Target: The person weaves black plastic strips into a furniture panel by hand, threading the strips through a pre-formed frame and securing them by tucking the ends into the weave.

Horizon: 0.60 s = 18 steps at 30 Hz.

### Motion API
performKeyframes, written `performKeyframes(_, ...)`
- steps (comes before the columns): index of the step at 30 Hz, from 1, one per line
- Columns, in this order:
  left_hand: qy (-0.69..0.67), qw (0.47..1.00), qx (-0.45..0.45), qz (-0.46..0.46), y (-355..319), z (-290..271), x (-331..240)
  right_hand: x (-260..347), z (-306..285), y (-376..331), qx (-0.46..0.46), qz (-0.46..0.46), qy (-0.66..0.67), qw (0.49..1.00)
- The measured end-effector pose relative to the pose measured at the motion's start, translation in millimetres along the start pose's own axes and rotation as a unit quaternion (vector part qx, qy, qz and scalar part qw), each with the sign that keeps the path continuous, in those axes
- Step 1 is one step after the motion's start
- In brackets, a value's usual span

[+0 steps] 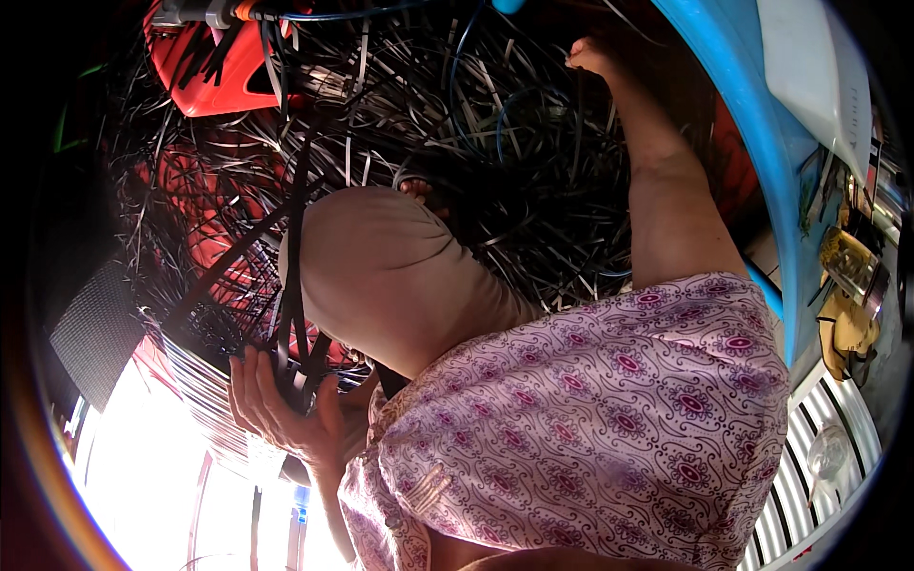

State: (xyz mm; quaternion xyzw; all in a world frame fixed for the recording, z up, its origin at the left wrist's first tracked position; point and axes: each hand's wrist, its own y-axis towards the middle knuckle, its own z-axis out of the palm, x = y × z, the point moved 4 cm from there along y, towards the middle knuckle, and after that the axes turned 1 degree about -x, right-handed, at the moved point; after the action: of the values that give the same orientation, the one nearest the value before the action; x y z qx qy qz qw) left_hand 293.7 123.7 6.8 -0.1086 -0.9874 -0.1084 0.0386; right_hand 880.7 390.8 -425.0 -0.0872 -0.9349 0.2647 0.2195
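My left hand [286,409] is at the lower left, closed around a bundle of long black strips [297,238] that run up from my fist across my bent knee [381,276]. A big tangled heap of black strips [476,143] covers the floor ahead of me. My other leg stretches along the right, with its foot [590,52] resting at the top of the heap. A purple-patterned cloth [609,409] covers my lap. My right hand is not visible.
A red plastic object [205,67] lies at the top left among the strips, with blue cords [476,105] looping over the heap. A blue tub [752,124] holding a white sheet [809,67] stands on the right. Bright light washes out the lower left.
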Motion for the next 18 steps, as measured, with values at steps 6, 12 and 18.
performKeyframes(6, -0.010, 1.000, -0.007, -0.002, 0.1, 0.0, -0.5, 5.6, -10.6, -6.3, -0.098, -0.052, -0.017, 0.994)
performKeyframes(12, -0.016, 1.000, -0.012, -0.009, 1.0, 0.8, 1.7, 6.9, -12.8, -13.1, -0.049, -0.027, 0.065, 0.996)
performKeyframes(18, -0.015, 1.000, -0.013, -0.017, 4.9, 2.6, 3.1, 5.9, -4.6, -9.8, -0.100, -0.061, 0.095, 0.989)
